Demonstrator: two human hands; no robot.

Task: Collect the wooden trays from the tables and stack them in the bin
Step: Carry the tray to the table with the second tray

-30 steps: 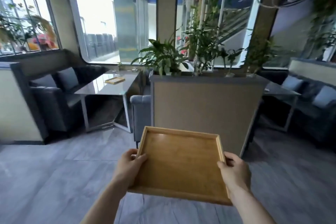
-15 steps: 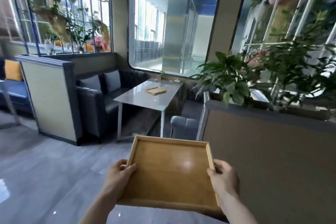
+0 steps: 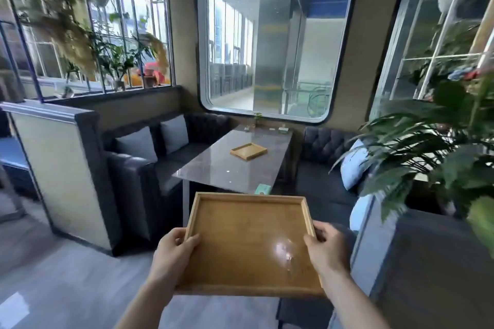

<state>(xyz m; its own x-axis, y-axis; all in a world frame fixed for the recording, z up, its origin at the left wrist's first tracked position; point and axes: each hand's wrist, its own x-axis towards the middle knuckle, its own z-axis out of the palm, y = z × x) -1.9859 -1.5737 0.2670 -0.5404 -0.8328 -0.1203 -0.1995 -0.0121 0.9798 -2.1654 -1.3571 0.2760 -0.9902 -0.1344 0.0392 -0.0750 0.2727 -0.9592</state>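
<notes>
Wooden tray (image 3: 251, 243) held out in front at about waist height, roughly level, empty. Left hand (image 3: 173, 251) closed on the left rim, thumb (image 3: 191, 239) hooked over onto the inside, remaining fingers out of sight underneath. Right hand (image 3: 324, 247) closed on the right rim in the same way, thumb on top. Second tray (image 3: 248, 151) lying flat on the grey table (image 3: 213, 165) ahead, well apart from the held one, between two dark sofas (image 3: 139, 168). Small green card (image 3: 263, 189) at the table's near edge, just beyond the held tray's far rim. No bin anywhere in view.

Likely step: walking up to the table to fetch the second tray.

Possible trouble from here:
- Both hands taken up, so freeing one for the second tray leaves the held tray pinched by a single rim, liable to tip and slide out.
- Glossy table top, so a careless set-down could send a tray skating.
- Far rim of the held tray leading, first to knock the table edge or sweep the card off.
- Leafy plant (image 3: 427, 147) crowding the right side, apt to brush an arm.
</notes>
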